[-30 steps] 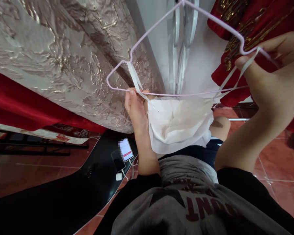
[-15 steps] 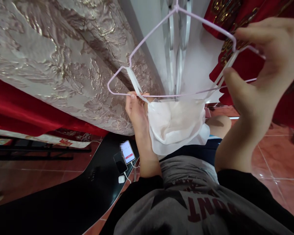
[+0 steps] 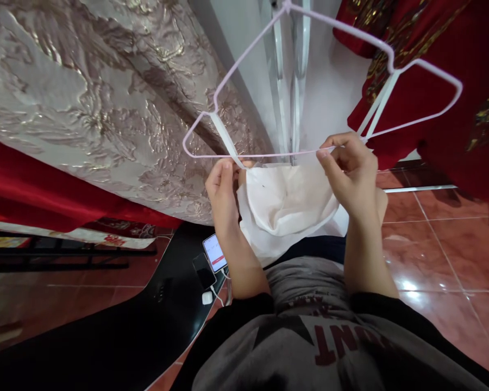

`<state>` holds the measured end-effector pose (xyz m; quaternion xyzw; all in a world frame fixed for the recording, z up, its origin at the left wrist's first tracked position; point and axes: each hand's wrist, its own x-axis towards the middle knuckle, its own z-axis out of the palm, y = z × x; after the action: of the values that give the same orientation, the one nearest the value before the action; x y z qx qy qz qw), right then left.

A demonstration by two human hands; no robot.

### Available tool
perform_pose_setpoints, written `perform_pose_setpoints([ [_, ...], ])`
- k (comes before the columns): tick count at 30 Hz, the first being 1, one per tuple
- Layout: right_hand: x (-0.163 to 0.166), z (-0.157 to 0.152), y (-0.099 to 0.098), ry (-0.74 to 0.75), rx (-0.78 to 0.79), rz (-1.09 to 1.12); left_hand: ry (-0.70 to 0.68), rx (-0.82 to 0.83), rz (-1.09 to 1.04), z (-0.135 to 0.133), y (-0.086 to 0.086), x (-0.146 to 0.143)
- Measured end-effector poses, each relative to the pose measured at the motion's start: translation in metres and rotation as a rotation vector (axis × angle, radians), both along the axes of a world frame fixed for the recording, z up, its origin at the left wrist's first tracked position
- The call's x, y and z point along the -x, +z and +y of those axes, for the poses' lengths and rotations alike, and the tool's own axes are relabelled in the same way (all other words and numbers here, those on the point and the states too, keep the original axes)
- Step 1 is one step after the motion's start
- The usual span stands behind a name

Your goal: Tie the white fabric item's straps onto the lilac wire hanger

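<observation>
A pale pink wire hanger (image 3: 264,156) hangs in front of me, a white strap looped over each of its shoulder notches. From the straps drops a thin white strappy garment (image 3: 287,198), its top edge just below the hanger's bottom bar. My left hand (image 3: 224,187) is closed at the garment's upper left corner, by the foot of the left strap (image 3: 227,138); some fingers are hidden behind the cloth. At the upper right corner my right hand (image 3: 348,171) pinches the garment with curled fingers, beside the right strap (image 3: 381,103) and the hanger bar.
Shiny embossed fabric (image 3: 101,108) hangs close on the left, with red cloth (image 3: 44,179) below it. Red garments with gold trim (image 3: 407,81) hang on the right. On a black curved table (image 3: 146,309) lie two phones (image 3: 214,254) on cables and a small white case (image 3: 207,297).
My right hand has come down and inward from the hanger's right shoulder and strap to the garment's upper right corner. My left hand stays at the left corner, shifted slightly.
</observation>
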<state>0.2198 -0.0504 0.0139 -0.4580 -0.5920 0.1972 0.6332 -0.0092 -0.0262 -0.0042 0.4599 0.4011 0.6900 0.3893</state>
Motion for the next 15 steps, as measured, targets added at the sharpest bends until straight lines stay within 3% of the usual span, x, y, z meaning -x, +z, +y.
perform_pose_setpoints([
  [5, -0.001, 0.003, -0.002, 0.028, 0.038, 0.019, -0.165, 0.004, 0.144, -0.020, 0.022, 0.023],
  [9, -0.003, 0.009, -0.004, 0.063, 0.035, 0.024, -0.258, -0.047, -0.036, -0.019, 0.059, 0.035],
  [12, -0.005, 0.011, -0.005, 0.078, 0.040, 0.037, -0.211, 0.022, -0.272, -0.013, 0.079, 0.040],
  [15, -0.006, 0.010, -0.006, 0.081, 0.043, 0.052, -0.088, -0.039, -0.396, -0.007, 0.076, 0.041],
])
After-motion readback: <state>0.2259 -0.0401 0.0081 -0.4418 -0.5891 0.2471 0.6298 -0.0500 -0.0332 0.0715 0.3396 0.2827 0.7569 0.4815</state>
